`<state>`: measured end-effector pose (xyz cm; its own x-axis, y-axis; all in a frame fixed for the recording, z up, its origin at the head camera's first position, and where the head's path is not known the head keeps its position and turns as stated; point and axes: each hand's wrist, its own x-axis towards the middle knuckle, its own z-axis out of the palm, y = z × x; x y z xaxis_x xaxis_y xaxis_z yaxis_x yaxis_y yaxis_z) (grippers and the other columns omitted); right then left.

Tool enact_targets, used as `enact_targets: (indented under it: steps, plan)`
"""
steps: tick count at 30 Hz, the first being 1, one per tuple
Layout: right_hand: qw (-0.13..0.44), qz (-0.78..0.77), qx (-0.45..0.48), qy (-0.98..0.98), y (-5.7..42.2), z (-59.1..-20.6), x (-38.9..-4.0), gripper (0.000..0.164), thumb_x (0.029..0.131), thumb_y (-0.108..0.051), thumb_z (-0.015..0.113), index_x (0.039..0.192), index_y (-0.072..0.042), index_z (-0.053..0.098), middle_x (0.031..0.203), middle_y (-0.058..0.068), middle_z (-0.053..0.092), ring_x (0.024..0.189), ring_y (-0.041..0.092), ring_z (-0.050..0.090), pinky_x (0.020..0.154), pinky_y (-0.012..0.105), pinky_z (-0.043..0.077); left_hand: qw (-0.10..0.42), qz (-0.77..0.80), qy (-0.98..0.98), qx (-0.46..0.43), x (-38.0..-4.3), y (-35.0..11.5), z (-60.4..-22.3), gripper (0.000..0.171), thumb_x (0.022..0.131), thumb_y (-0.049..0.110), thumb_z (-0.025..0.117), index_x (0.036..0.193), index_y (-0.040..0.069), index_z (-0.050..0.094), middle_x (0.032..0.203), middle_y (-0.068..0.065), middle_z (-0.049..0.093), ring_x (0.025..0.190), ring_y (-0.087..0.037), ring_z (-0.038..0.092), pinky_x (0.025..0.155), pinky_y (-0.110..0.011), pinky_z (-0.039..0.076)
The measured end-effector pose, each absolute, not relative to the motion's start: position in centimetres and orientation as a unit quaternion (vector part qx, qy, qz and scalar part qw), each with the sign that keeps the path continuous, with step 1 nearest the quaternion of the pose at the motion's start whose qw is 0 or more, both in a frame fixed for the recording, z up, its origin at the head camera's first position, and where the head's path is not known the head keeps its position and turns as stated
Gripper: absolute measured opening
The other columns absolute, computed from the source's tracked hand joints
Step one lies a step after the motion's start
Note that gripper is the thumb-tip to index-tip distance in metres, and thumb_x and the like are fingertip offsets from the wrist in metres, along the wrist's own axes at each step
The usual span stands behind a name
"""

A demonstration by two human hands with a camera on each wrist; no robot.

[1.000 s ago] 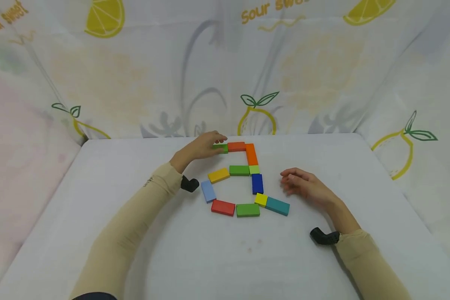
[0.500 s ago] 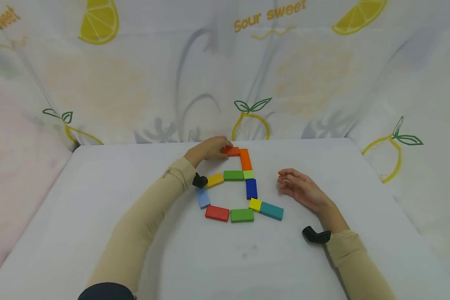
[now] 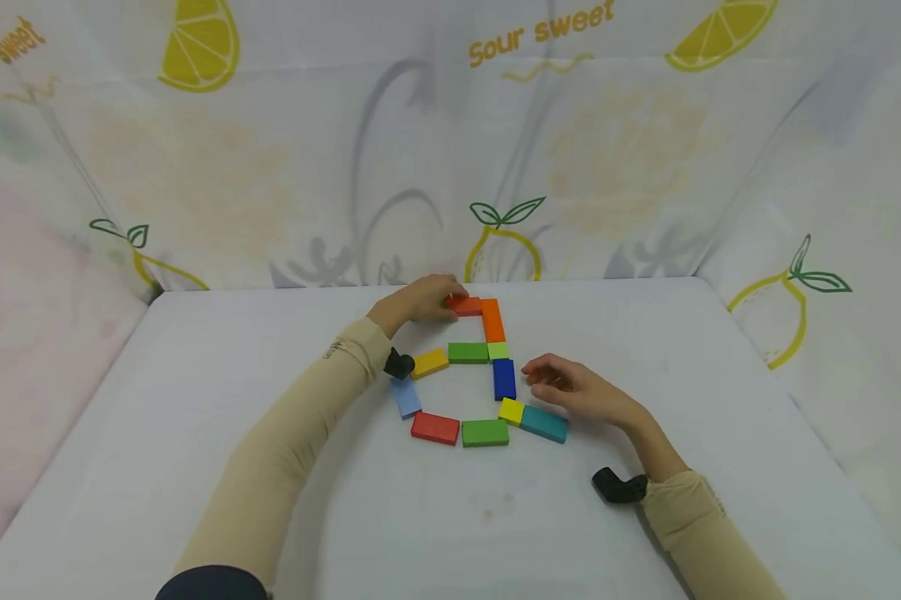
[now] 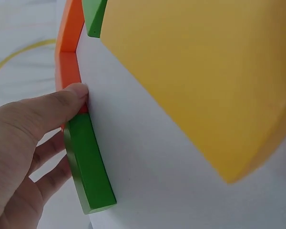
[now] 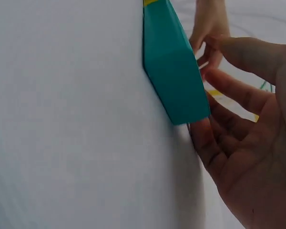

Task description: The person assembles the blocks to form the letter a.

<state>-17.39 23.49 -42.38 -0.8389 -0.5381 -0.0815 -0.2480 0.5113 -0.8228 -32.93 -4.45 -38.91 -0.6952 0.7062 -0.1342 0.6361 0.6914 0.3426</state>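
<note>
My left hand (image 3: pixel 423 300) is at the far end of the block figure. In the left wrist view its thumb lies on the inner side of a red-orange block (image 4: pixel 69 67), where that block meets a green block (image 4: pixel 88 157), and its fingers reach round the outer side, so it pinches the red-orange block. In the head view the hand hides most of the green block. My right hand (image 3: pixel 581 387) hovers just right of the dark blue block (image 3: pixel 504 379), fingers loosely bent, holding nothing. Below it lies the teal block (image 3: pixel 544 424), large in the right wrist view.
An orange block (image 3: pixel 493 321) runs down to a light green block (image 3: pixel 498 351). A green block (image 3: pixel 468 353), yellow-orange block (image 3: pixel 431 362), light blue block (image 3: pixel 406 398), red block (image 3: pixel 435 428), green block (image 3: pixel 485 432) and yellow block (image 3: pixel 511 412) form a loop on the white table (image 3: pixel 270 517).
My left hand has moved right from the far green block to the red-orange block beside it. My right hand has moved left, toward the dark blue block.
</note>
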Motion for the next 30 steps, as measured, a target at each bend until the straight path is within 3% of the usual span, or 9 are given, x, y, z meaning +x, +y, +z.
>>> enact_targets:
  steps: [6,12,18,24,30]
  plan:
    - [0.126,-0.384,-0.239,0.883,22.4,-42.3,-16.9,0.046,0.096,-0.028,0.055,0.139,-0.020,0.042,0.131,0.000,0.047,0.100,0.016,0.050,0.082,0.026,0.047,0.127,0.146,0.903,0.383,-33.2,-4.1,-39.2,0.043,0.089,0.017,0.066,0.128,0.003,0.058,0.120,-0.013,0.058,0.107,-0.027,0.053,0.099,-0.037,0.043]
    - [0.132,-0.360,-0.242,0.892,21.7,-42.1,-17.0,0.054,0.097,-0.032,0.051,0.147,-0.022,0.032,0.149,0.004,0.032,0.118,0.022,0.043,0.098,0.045,0.041,0.132,0.163,0.905,0.369,-33.1,-5.0,-39.0,0.046,0.087,0.018,0.069,0.129,0.002,0.057,0.121,-0.013,0.058,0.108,-0.028,0.055,0.100,-0.038,0.043]
    - [0.136,-0.320,-0.247,0.905,20.7,-41.5,-17.3,0.055,0.097,-0.035,0.050,0.147,-0.022,0.033,0.153,0.006,0.029,0.132,0.031,0.032,0.107,0.057,0.032,0.110,0.180,0.899,0.383,-33.1,-6.2,-39.0,0.040,0.086,0.015,0.068,0.123,-0.001,0.060,0.120,-0.016,0.060,0.104,-0.029,0.056,0.098,-0.040,0.044]
    - [0.142,-0.297,-0.257,0.909,20.2,-41.2,-17.8,0.054,0.097,-0.036,0.051,0.146,-0.020,0.035,0.150,0.008,0.033,0.130,0.031,0.033,0.107,0.056,0.032,0.112,0.179,0.903,0.375,-33.0,-6.2,-39.1,0.044,0.088,0.018,0.067,0.127,0.000,0.057,0.120,-0.016,0.058,0.106,-0.029,0.054,0.099,-0.040,0.043]
    - [0.173,-0.319,-0.241,0.900,20.5,-40.4,-18.3,0.056,0.098,-0.034,0.049,0.148,-0.019,0.029,0.146,0.009,0.035,0.118,0.025,0.046,0.097,0.048,0.044,0.085,0.230,0.894,0.376,-30.2,-6.0,-38.1,0.047,0.093,0.024,0.060,0.133,0.002,0.052,0.127,-0.017,0.053,0.111,-0.030,0.053,0.099,-0.041,0.044]
